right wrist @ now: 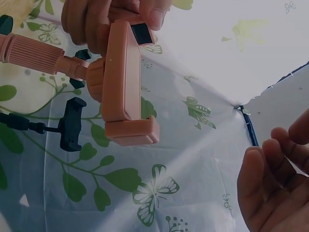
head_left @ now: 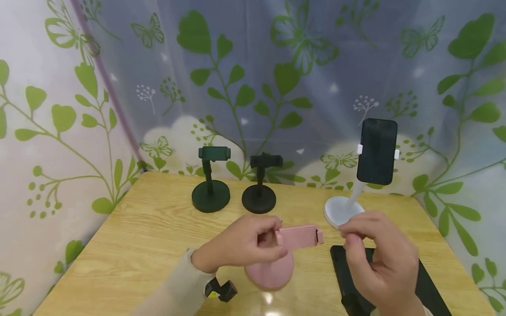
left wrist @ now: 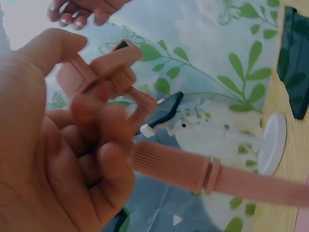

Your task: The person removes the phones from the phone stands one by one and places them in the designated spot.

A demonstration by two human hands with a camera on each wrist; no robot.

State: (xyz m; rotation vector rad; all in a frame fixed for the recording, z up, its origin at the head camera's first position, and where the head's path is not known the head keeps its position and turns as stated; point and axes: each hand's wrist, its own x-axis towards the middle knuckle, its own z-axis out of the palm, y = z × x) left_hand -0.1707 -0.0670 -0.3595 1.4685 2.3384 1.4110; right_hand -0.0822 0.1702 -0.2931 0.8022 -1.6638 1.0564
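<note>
A pink phone stand (head_left: pixel 298 237) stands on the table with its clamp raised above a round pink base (head_left: pixel 272 273). My left hand (head_left: pixel 244 242) pinches the left end of that clamp between thumb and fingers. In the right wrist view the clamp (right wrist: pixel 117 82) shows its free lower end, with the ribbed stem (right wrist: pixel 36 52) behind it. My right hand (head_left: pixel 382 259) hovers to the right of the clamp, apart from it, fingers loosely bent around nothing. Its curved fingers (right wrist: pixel 252 181) also show at the right edge of the right wrist view.
A dark green phone stand (head_left: pixel 209 193) and a black one (head_left: pixel 259 197) stand at the back of the wooden table (head_left: pixel 130 245). At the right a white stand (head_left: pixel 340 212) holds a phone (head_left: pixel 377 151). Under my right hand lies a black flat object (head_left: pixel 340 263). Leaf-patterned cloth (head_left: pixel 245 66) hangs behind.
</note>
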